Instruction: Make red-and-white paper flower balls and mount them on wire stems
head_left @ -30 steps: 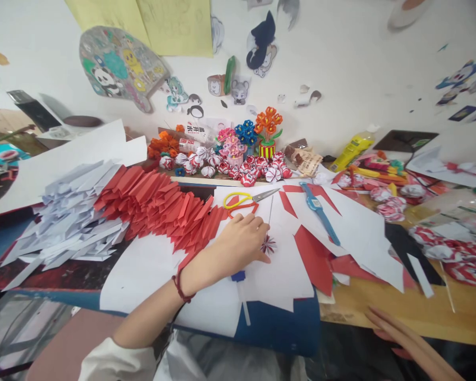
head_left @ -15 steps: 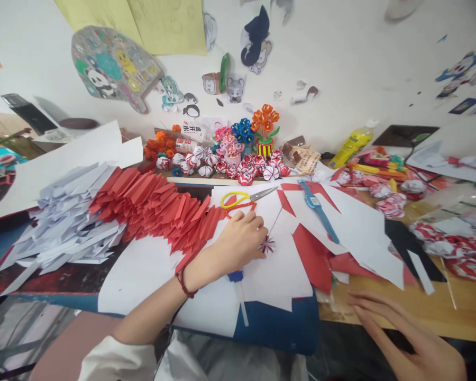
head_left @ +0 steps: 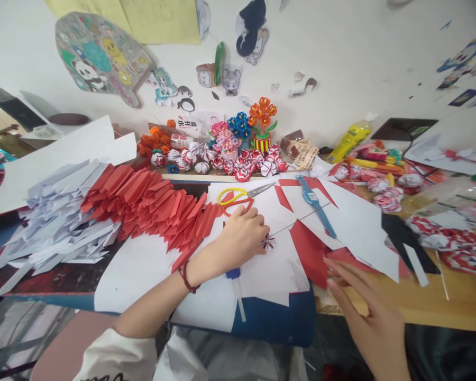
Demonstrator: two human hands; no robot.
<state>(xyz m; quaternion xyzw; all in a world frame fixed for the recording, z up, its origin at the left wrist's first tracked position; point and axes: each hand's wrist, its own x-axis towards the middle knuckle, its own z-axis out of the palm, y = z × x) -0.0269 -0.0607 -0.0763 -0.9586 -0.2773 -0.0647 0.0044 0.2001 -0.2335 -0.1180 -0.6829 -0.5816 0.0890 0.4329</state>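
My left hand (head_left: 241, 233) is closed over the white paper, its fingertips at a small red-and-white striped paper flower (head_left: 268, 242) with a thin stem slanting to the upper right. Beneath the wrist side of that hand, a blue tool (head_left: 233, 273) with a translucent stick (head_left: 240, 304) is partly hidden; it resembles a glue gun. My right hand (head_left: 365, 312) is over the right edge of the red paper (head_left: 307, 248), thumb and fingers apart, with nothing clearly in them. Scissors (head_left: 248, 194) with yellow and orange handles lie just beyond my left hand.
Folded red strips (head_left: 146, 203) and white strips (head_left: 59, 217) are heaped at left. A blue watch (head_left: 317, 206) rests on paper. Rolled paper flowers (head_left: 244, 166) and flower pots (head_left: 262, 142) line the back. A yellow bottle (head_left: 349, 140) leans at back right.
My right hand has moved left and up, toward the red paper. The flower's stem now slants lower to the right; my left hand stays nearly in place. The view has shifted slightly.
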